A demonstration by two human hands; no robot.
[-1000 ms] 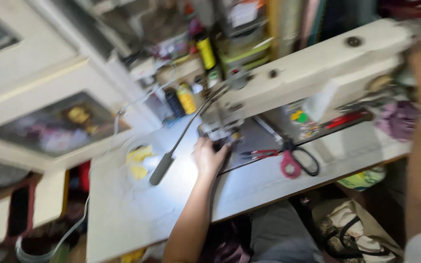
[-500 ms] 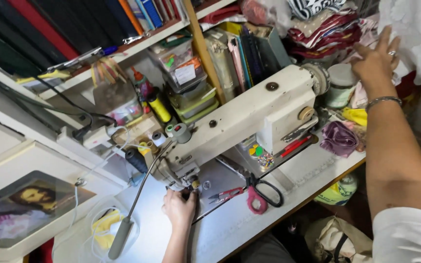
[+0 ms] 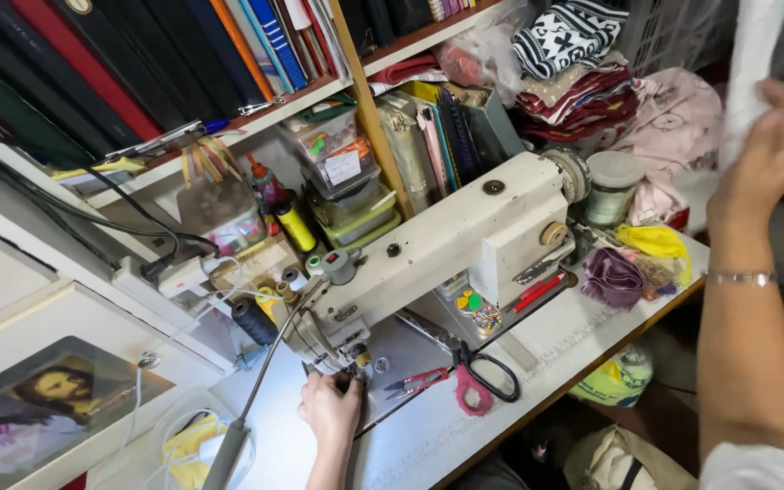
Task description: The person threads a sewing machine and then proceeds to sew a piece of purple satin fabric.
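Observation:
A cream sewing machine (image 3: 446, 240) stands on a white table (image 3: 537, 363). My left hand (image 3: 330, 408) rests on the table under the machine's head, its fingers bunched at the needle and presser foot (image 3: 356, 363). What the fingertips pinch is hidden. My right hand (image 3: 764, 154), with a bracelet on the wrist, is raised at the far right, its fingers closed on a hanging white cloth (image 3: 755, 45). Red-handled scissors (image 3: 460, 377) lie just right of my left hand.
Shelves behind hold books (image 3: 183, 54), plastic boxes (image 3: 342, 172), thread spools (image 3: 297, 227) and folded fabrics (image 3: 583, 82). A jar (image 3: 612, 186), purple cloth (image 3: 612, 277) and yellow cloth (image 3: 655, 243) sit right of the machine. A lamp arm (image 3: 247, 408) crosses the table's left; a framed picture (image 3: 38, 408) lies lower left.
My right hand has moved up and to the right and closed on the white cloth. My left hand has stayed at the needle. The view has swung toward the shelves.

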